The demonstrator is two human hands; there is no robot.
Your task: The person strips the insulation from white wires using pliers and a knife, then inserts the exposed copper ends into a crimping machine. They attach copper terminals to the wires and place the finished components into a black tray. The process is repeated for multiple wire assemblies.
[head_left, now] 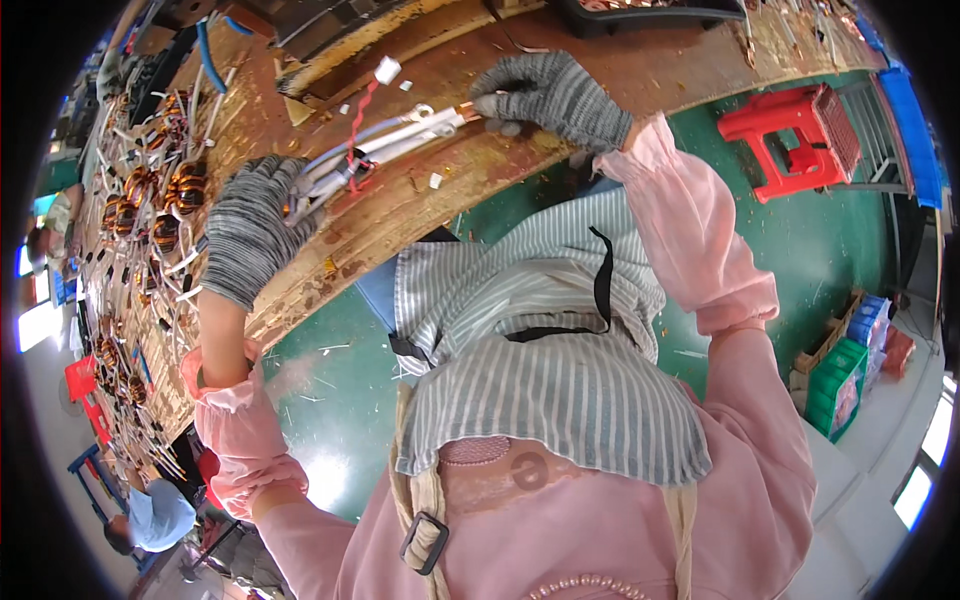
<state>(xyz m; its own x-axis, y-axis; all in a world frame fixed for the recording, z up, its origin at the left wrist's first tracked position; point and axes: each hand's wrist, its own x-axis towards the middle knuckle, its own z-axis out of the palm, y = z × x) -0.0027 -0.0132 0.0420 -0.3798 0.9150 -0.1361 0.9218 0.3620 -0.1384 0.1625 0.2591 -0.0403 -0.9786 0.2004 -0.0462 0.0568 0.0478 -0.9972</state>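
Observation:
My left hand (250, 225), in a grey knit glove, is closed around one end of a bundle of white-sleeved wires (385, 140) lying on the worn wooden workbench (420, 195). My right hand (550, 95), also gloved, pinches the bundle's other end, where bare copper tips show. A red string is tied around the middle of the bundle. Pink sleeve covers reach both wrists.
Several copper-wound coils (165, 200) with white leads crowd the bench to the left. Small white sleeve scraps (387, 70) lie near the bundle. A red plastic stool (795, 135) stands on the green floor at right, green crates (835, 385) beyond. A person in blue (155, 515) sits lower left.

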